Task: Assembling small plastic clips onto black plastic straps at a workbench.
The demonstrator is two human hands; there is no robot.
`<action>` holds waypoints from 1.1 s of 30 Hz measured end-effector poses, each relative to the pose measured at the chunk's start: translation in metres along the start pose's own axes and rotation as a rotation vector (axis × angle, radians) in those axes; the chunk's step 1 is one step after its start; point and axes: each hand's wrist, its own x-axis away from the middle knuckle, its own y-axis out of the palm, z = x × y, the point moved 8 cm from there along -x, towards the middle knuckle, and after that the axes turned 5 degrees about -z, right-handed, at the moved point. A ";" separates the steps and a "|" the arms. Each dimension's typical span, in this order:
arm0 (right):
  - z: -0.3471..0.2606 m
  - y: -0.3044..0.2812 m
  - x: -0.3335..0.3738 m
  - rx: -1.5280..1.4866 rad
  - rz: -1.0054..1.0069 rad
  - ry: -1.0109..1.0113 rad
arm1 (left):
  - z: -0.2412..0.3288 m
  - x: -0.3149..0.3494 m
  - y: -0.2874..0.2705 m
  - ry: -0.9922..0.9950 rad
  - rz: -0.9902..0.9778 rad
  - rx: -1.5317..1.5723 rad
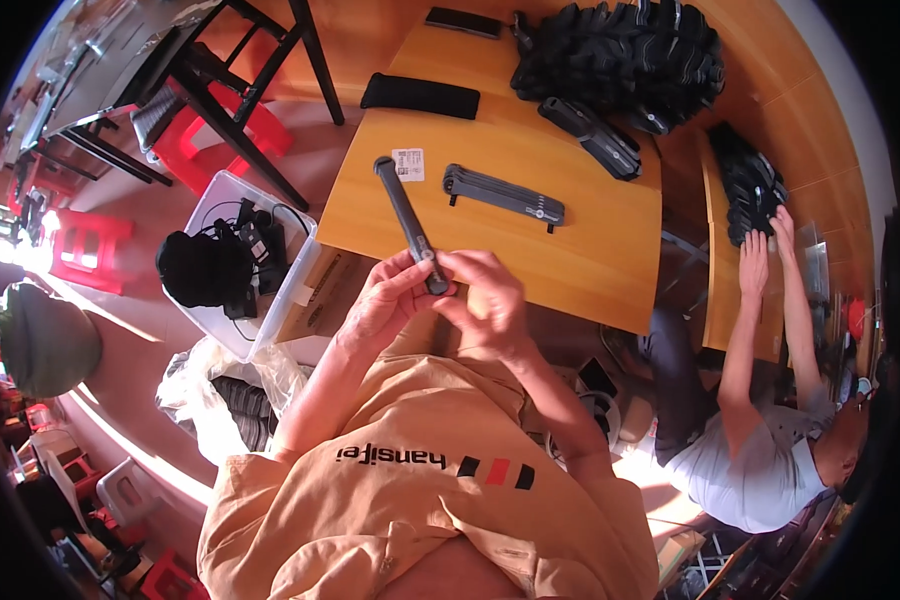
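Note:
I hold a slim dark grey bar [402, 205] by its near end, above the front edge of the wooden table. It points away from me and tilts left, with a wider cap at its far end. My left hand [382, 302] is closed on the near end from the left, thumb against the bar. My right hand [487, 302] has its thumb and fingers at that same end from the right. Beyond my hands, a dark grey folded bar set [505, 197] of several parallel strips lies on the table. A small white label [408, 165] lies behind the held bar.
On the table [590, 270] lie a black pouch [420, 96], a dark flat case [463, 22], a large black pile [620, 55] and grey bars [590, 137]. A white bin [300, 262] with black items stands left. A co-worker's hands [755, 255] touch black items at right.

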 end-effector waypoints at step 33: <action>-0.038 -0.010 -0.002 0.456 -0.008 -0.185 | 0.008 0.001 0.010 -0.005 0.209 -0.263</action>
